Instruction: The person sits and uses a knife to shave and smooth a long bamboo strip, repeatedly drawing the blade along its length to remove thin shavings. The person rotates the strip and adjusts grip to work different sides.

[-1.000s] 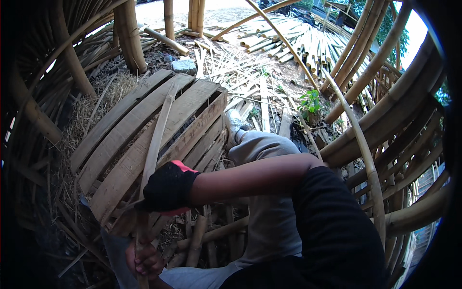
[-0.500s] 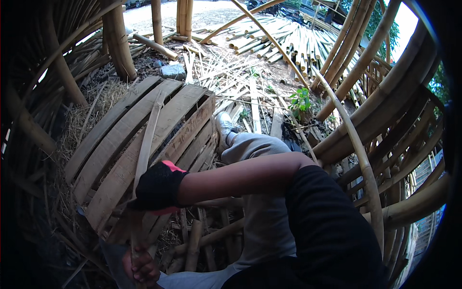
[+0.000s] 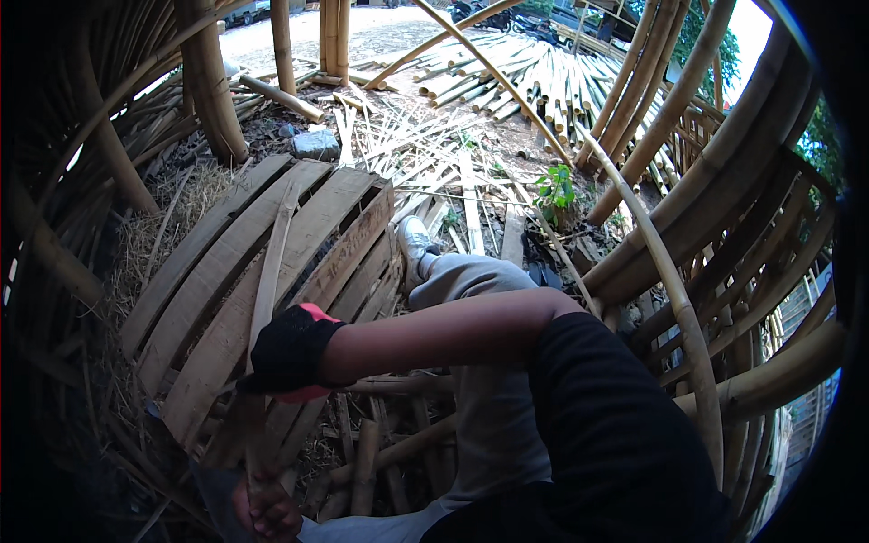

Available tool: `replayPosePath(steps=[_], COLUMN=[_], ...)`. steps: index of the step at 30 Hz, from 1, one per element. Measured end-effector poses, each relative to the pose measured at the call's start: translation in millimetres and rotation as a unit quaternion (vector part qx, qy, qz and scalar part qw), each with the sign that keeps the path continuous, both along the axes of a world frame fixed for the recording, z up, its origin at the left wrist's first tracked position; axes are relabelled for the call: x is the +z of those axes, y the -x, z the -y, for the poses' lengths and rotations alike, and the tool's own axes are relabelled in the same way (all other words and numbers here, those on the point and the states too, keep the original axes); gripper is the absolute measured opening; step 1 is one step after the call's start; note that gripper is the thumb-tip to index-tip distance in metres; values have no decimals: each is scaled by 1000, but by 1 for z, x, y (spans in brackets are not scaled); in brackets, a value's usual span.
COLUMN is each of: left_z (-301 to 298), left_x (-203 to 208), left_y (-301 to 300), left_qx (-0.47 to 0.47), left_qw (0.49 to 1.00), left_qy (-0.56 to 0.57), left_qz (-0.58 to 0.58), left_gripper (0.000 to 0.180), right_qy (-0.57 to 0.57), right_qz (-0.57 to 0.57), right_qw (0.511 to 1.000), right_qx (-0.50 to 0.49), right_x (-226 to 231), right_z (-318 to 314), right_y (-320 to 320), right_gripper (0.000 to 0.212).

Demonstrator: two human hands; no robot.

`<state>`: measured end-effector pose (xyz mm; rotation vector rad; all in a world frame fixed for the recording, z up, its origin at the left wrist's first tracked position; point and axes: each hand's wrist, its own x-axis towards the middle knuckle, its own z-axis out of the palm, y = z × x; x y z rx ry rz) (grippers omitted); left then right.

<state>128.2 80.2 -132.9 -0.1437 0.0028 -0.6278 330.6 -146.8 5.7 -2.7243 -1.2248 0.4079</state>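
Observation:
A long, pale bamboo strip (image 3: 271,271) slants across the wooden slats of a pallet-like platform (image 3: 201,385) and runs down towards me. At the lower edge my bare left hand (image 3: 270,514) is closed round the strip's near end, its fingers curled over it. Higher up, my right hand (image 3: 294,356) in a black and red glove is closed over the strip. A dark tip sticks out on the glove's left side; what the glove grips is hidden behind its back. My right forearm crosses in front of my grey-trousered leg (image 3: 502,425).
Bamboo posts and rails (image 3: 688,308) curve close by on the right; more posts (image 3: 210,81) stand at the left. Split strips and offcuts (image 3: 398,136) litter the ground ahead, beyond my shoe (image 3: 415,240). A pile of bamboo poles (image 3: 552,81) lies farther back, near a small green plant (image 3: 555,188).
The view has shifted slightly, so the surroundings sit a little farther left. My gloved right hand has barely moved along the strip; my left hand keeps its hold.

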Motion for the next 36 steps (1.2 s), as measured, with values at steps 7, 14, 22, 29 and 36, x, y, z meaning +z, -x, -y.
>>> replayPosePath(steps=[7,14,22,29,36], left_z=[-4,3,-19,-1,13], left_x=[-15,-12,-31,-3,10], left_y=[0,0,5,5,3], left_qx=[0,10,1,-12,18], left_qw=[998,997,999,998,995], left_qy=[46,69,16,41,81], left_qz=[-32,23,35,-38,-57], left_gripper=[49,49,71,42,32], right_qy=[-15,-84,-54,-60,-8], right_qz=[24,77,58,65,18], right_qw=[999,993,997,996,999], right_qx=[44,37,15,28,35], right_x=[-8,-21,-20,-19,-14], right_z=[-7,-4,-4,-7,-10], right_y=[21,-1,-10,-11,-11], right_gripper=[65,56,61,61,65])
